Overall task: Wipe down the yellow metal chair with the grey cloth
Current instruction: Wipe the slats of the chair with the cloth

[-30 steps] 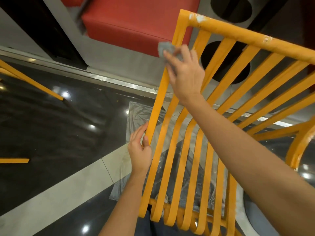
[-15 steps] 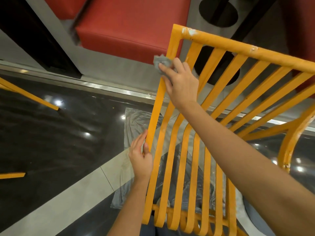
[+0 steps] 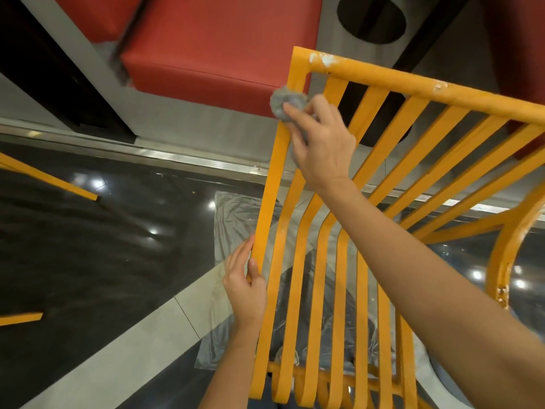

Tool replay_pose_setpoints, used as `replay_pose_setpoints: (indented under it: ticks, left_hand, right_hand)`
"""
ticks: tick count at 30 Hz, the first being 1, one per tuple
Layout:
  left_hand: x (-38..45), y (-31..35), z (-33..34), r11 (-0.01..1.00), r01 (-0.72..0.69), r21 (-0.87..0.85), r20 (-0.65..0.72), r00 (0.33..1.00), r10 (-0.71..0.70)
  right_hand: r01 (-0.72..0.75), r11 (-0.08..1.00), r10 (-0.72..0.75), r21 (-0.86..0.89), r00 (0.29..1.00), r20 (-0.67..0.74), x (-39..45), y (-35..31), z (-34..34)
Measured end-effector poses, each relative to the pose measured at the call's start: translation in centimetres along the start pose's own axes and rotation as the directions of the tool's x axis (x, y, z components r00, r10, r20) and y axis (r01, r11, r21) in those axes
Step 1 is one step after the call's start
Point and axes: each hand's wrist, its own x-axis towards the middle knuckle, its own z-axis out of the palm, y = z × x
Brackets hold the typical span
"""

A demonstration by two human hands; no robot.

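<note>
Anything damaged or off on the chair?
Yes. The yellow chair has chipped paint: white patches at the top rail's left corner, another further right along the rail, and flaking on the curved arm. Slats look straight.

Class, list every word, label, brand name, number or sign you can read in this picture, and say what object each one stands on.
None: no readable text shows anywhere.
yellow metal chair: chipped white patches only, no lettering.
grey cloth, in the right hand: plain.
red seat cushion: plain.
clear plastic sheet on the floor: unprinted.
</note>
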Motion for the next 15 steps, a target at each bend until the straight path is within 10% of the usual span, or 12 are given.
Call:
replay_pose_setpoints:
  ticks: [3,8,15]
  left_hand:
    - [0.0,-0.2,0.0,1.0,0.015,-0.013,-0.003,1.0,-0.015]
    - [2.4,2.6,0.2,0.982,0.148,-0.117,0.048,0.989,-0.143]
    - [16.6,15.8,4.3,0.942,-0.088,-0.324,0.108,0.986,0.129]
  right_hand:
    - [-0.064,0.998,0.064,0.011,0.992,-0.108,2.5,-0.5,-0.1]
    - [0.053,0.999,-0.052,-0.006,0.989,0.14,-0.4,-0.7,-0.7]
    - [0.035,0.999,-0.029,0.031,0.982,-0.184,6.2,0.0,-3.9]
